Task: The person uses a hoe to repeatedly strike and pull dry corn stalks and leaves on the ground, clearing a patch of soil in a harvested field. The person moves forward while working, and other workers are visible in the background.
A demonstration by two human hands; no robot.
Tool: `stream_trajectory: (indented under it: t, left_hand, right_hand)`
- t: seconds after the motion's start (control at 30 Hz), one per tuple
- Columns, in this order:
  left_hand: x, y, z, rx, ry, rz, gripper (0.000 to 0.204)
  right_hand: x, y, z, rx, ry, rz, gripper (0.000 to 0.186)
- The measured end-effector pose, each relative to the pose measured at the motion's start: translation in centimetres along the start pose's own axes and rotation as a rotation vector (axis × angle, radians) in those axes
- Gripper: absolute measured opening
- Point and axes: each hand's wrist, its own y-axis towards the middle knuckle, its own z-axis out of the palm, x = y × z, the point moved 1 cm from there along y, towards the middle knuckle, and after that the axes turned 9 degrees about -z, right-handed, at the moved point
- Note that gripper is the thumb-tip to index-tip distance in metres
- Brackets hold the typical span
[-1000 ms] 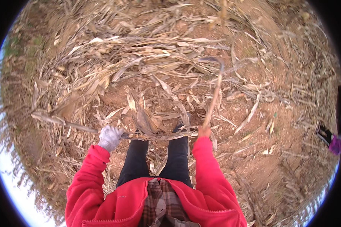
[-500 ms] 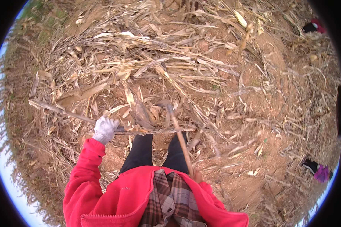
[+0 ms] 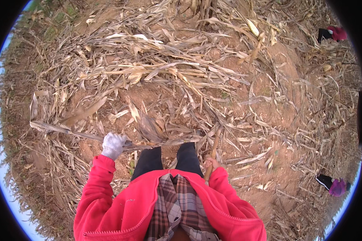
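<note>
My left hand (image 3: 114, 145), in a white knit glove, is closed around a long dry corn stalk (image 3: 84, 135). The stalk runs crosswise in front of my legs, with withered leaves hanging off it at the left. My right hand (image 3: 213, 162) is bare and wrapped round the wooden handle of a hoe (image 3: 215, 145). This handle slants up and slightly right from beside my right leg. Its far end is down among dry leaves near the stalk's right end, where the blade cannot be made out.
Cut dry corn stalks (image 3: 169, 66) lie in a wide heap ahead. A pale corn cob (image 3: 253, 28) lies farther off, right of an upright clump of stalks (image 3: 205, 12). Two people, one in dark and red (image 3: 336, 33), one in purple (image 3: 337, 187), are at the right rim.
The hoe's far end has swung right and down from in front of my legs into the leaves. My right hand has moved forward and right. My left hand keeps its hold, slightly lower.
</note>
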Motion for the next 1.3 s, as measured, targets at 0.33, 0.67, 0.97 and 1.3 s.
stream_trajectory:
  t: [0.33, 0.67, 0.97, 1.3]
  left_hand:
    - [6.6, 0.3, 2.4, -0.078, -0.162, -0.041, 0.016]
    - [20.8, 2.0, 1.2, -0.196, -0.118, -0.148, 0.020]
    - [28.1, -7.5, 1.7, -0.406, -0.291, -0.480, 0.009]
    - [26.3, -32.1, 5.6, 0.017, -0.294, -1.201, 0.010]
  right_hand:
    - [-1.7, 20.5, 2.9, 0.165, 0.327, -0.096, 0.029]
    - [11.4, 0.5, 32.0, 0.052, -0.038, -0.796, 0.010]
    - [10.3, -0.8, 44.1, 0.303, -0.369, -0.786, 0.012]
    - [4.9, 6.5, 44.7, 0.391, -0.734, -0.185, 0.022]
